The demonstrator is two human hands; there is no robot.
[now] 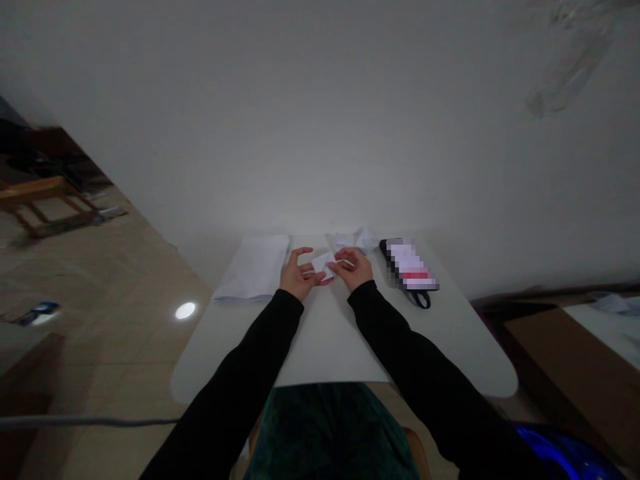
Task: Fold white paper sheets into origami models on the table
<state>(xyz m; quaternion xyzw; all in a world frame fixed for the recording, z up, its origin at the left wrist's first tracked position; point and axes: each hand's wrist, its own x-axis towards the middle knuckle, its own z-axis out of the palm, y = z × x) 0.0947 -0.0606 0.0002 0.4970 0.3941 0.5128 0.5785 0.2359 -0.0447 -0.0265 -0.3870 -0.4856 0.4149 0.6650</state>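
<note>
A small piece of folded white paper (323, 262) is held between my two hands above the middle of the table. My left hand (299, 277) pinches its lower left side, with the index finger raised and curved away. On the opposite side, my right hand (354, 265) grips the paper between thumb and fingertips. The exact folds are too small to make out. Just behind my right hand lie folded white paper pieces (367, 238), close to the wall.
A stack of white paper sheets (255, 268) lies on the left of the white table (330, 353). To the right rests a phone (409, 264) in a black case with a strap. The wall (320, 133) borders the table's far edge. A cardboard box (575, 360) stands at right.
</note>
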